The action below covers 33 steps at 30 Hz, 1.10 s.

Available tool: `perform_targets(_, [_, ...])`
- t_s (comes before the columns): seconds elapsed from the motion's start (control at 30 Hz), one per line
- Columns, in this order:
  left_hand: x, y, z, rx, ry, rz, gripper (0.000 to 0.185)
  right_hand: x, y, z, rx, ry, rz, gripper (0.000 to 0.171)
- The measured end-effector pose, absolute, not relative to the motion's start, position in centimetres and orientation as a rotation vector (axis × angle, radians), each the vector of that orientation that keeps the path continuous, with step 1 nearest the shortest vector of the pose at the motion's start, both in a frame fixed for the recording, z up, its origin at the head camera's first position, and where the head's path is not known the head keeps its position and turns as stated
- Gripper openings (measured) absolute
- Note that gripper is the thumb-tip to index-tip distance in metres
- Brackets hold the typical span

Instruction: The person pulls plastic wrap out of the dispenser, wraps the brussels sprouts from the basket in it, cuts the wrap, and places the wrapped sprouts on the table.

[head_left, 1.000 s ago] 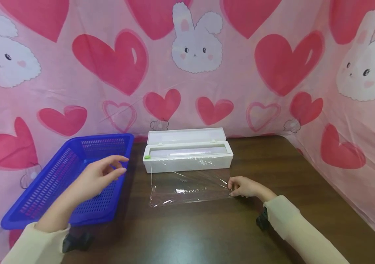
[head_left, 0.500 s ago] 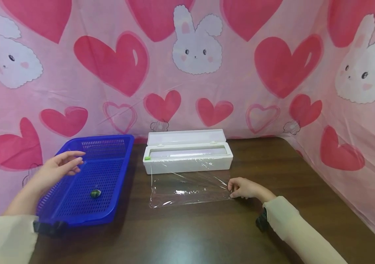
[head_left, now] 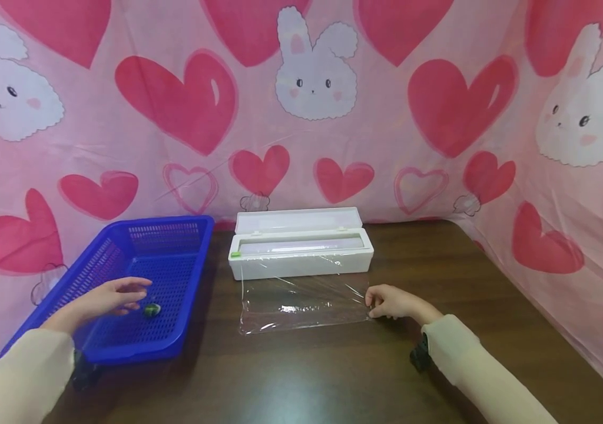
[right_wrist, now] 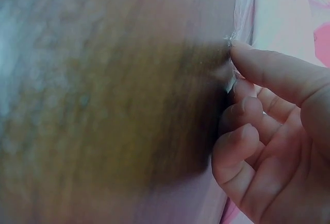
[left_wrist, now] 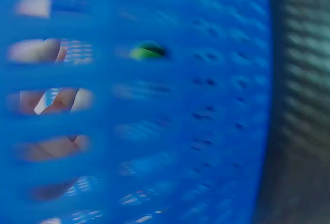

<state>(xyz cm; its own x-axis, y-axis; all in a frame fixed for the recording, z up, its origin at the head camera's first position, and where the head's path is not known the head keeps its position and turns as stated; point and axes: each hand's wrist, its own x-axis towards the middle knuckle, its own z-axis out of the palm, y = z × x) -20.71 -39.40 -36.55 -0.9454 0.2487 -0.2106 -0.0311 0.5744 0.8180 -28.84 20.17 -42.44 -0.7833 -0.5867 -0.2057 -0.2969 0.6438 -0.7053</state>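
While my right hand (head_left: 391,301) pinches the near right corner of the cling film sheet (head_left: 301,301) pulled out flat from the white dispenser box (head_left: 301,250), uncut I think, my left hand (head_left: 105,299) reaches, fingers spread, for the small green item (head_left: 152,309) in the blue basket (head_left: 174,235).

Blurred blue basket mesh (left_wrist: 206,105) across nearly everything, fingers (left_wrist: 49,100) showing through its slots (left side), a small green thing (left_wrist: 147,50) beyond them.
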Motion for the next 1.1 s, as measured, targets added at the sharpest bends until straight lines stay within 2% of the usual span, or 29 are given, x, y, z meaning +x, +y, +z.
perform_targets(0.33, [-20.6,-39.4,-38.1,0.203,2.293,1.319,0.060,-28.8,20.2,-42.3,-0.716,2.451,-0.929,0.015])
perform_targets(0.93, [-20.7,-38.8,-38.9,0.101,2.402,1.326,0.037,-28.8,20.4,-42.4,-0.729,2.451,-0.933,0.013])
perform_targets(1.1, [-20.7,-38.6,-39.0,0.046,2.479,1.243,0.035,-28.7,20.5,-42.5,-0.735,2.454,-0.942,0.014])
